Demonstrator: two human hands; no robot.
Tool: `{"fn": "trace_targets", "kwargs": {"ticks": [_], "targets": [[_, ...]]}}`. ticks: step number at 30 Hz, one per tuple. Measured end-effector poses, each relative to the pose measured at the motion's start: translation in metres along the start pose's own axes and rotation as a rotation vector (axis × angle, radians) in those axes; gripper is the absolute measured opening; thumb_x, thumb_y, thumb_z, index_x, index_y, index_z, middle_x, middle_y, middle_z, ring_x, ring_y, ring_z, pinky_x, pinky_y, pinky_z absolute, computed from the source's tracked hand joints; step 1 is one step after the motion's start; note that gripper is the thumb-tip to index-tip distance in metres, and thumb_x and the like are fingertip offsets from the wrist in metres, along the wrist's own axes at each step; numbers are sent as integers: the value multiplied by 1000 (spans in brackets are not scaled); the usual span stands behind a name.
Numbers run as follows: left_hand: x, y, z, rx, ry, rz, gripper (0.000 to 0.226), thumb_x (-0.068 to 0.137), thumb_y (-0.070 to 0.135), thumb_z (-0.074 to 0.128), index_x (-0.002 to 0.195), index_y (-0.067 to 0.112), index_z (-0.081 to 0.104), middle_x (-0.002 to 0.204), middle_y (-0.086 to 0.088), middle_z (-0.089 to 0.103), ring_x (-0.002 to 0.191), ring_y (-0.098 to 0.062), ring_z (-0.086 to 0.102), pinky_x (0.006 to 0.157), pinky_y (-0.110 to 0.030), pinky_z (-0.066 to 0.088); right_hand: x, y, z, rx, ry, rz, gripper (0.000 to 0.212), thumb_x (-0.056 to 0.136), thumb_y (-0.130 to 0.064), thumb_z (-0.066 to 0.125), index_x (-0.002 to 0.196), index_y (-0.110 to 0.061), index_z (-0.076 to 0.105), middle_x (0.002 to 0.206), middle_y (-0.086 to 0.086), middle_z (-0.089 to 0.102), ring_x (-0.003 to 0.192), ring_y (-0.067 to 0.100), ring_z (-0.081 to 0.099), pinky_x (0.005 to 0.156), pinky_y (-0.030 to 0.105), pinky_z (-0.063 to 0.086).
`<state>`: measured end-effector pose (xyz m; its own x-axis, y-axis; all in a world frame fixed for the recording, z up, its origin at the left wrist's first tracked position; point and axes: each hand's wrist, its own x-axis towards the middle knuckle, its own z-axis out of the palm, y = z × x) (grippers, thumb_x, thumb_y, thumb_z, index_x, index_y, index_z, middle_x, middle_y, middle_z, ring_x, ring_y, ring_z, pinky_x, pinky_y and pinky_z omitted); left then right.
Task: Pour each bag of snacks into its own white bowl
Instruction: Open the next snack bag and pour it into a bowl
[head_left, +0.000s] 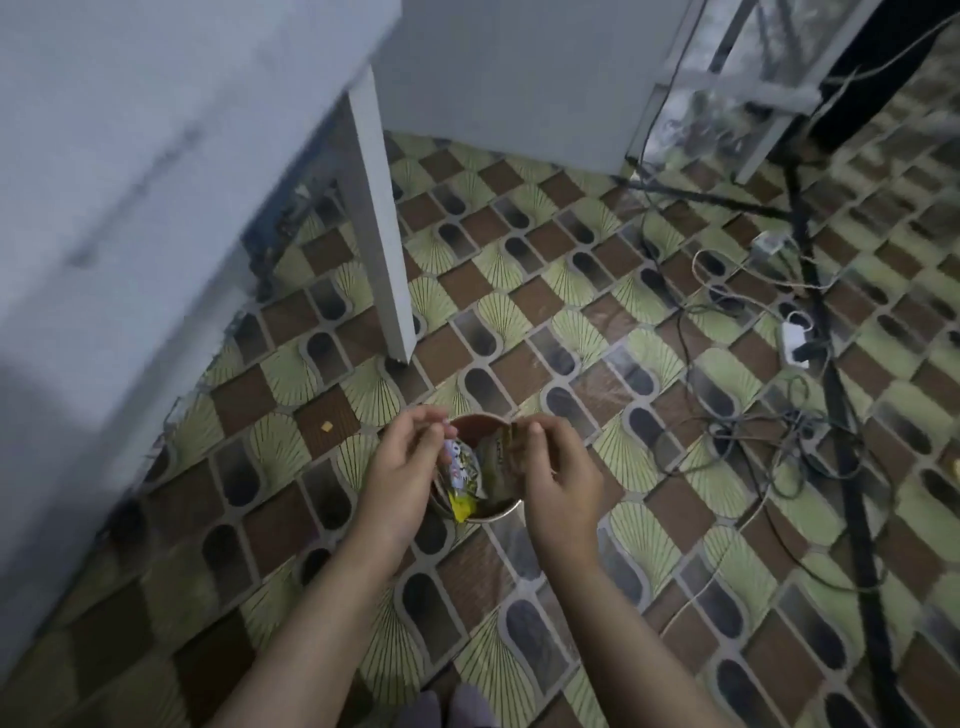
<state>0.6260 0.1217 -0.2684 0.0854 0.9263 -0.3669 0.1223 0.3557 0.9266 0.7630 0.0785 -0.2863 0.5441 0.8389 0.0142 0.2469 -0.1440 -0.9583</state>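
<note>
Small printed snack packets, white, yellow and brown (467, 467), sit inside a round red-lined container (475, 470) on the patterned tiled floor (571, 322), directly between both hands. Left hand (402, 467) pinches the white packet's edge; right hand (556, 475) pinches the brown packet's top. White table leg (382, 234) stands beyond the left hand; tangled cables (753, 426) lie right of the right hand

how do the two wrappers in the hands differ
The wrapper in the left hand is white with printed figures and a bright yellow end; the wrapper in the right hand is a dull olive brown. The white one hangs lower, its yellow end down near the rim of the round container, while the brown one sits higher, pinched at its top. Both are held over that container on the floor.
</note>
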Motion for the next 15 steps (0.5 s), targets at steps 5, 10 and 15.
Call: {"fn": "trace_targets", "kwargs": {"ticks": [5,10,15], "targets": [[-66,134,-25,-12,14,227,20,100,16,49,100,31,63,91,8,68,79,-8,62,72,-23,48,-12,-156,-32,195,-84,-190,28,103,-20,48,79,-14,62,67,7,58,59,24,54,55,41,43],[-136,232,-63,-65,138,407,19,100,12,48,102,24,63,86,9,69,78,-9,63,72,-22,51,-28,-271,-37,378,-248,-300,36,105,-19,45,75,-6,60,64,10,57,56,26,51,52,34,41],[-203,269,-109,-57,310,527,18,101,17,46,105,25,62,90,9,67,80,-11,64,72,-20,54,-59,-343,-21,416,-436,-411,35,105,-16,45,75,-8,62,63,-1,59,57,11,55,52,25,44]]}}
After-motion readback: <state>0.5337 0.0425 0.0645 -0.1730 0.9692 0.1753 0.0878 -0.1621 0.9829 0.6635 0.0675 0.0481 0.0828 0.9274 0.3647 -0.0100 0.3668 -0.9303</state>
